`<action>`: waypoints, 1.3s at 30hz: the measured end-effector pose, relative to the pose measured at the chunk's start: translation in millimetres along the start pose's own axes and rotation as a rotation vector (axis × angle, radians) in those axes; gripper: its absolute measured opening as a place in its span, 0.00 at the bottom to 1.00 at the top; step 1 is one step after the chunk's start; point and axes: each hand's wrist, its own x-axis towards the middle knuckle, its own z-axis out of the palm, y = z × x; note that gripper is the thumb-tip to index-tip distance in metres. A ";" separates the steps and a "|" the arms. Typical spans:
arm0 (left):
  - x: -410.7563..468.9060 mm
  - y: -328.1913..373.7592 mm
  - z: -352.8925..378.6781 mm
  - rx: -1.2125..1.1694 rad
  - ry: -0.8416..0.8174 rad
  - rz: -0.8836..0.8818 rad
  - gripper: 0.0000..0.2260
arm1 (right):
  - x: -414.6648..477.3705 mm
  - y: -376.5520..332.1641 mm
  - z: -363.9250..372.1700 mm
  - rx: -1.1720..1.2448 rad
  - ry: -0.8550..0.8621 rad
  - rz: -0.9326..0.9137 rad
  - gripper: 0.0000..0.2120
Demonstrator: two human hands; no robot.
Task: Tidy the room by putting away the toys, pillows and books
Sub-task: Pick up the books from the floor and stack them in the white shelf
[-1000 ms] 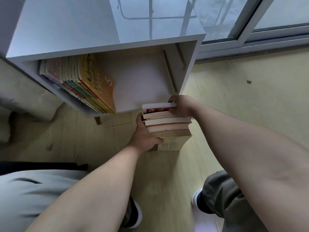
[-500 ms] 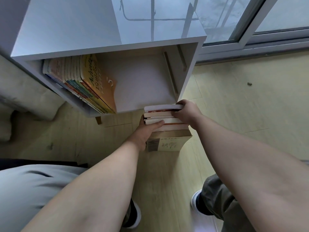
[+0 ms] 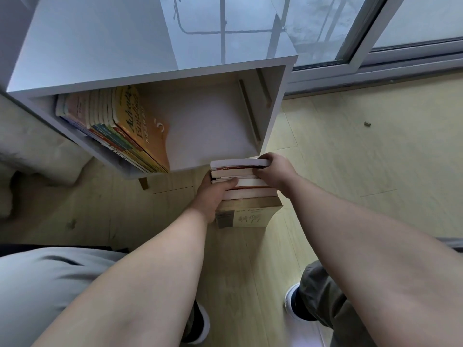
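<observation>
Just ahead of the person's feet, a stack of books lies flat on the wooden floor, page edges facing the person. The left hand and the right hand clasp its upper volumes from opposite ends, both equally near. The white bookshelf stands directly beyond, its opening above the stack. Free space lies right of the leaning shelved books, so the lift likely goes up and slightly left, clear of the shelf's right wall. A window lies farthest.
</observation>
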 end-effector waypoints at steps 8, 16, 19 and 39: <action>-0.5 4.6 4.6 -0.095 0.031 -0.085 0.17 | -4.7 2.2 0.3 0.050 -0.023 0.017 0.20; -12.6 3.8 14.4 0.317 0.258 0.292 0.31 | -4.7 3.1 -4.4 0.074 0.007 0.050 0.27; -15.2 5.2 18.0 0.593 0.265 0.506 0.31 | -4.9 4.3 -6.3 0.091 0.002 0.066 0.31; 0.0 -4.7 16.5 0.677 0.263 0.524 0.16 | -24.9 33.6 -24.3 0.422 0.091 0.190 0.13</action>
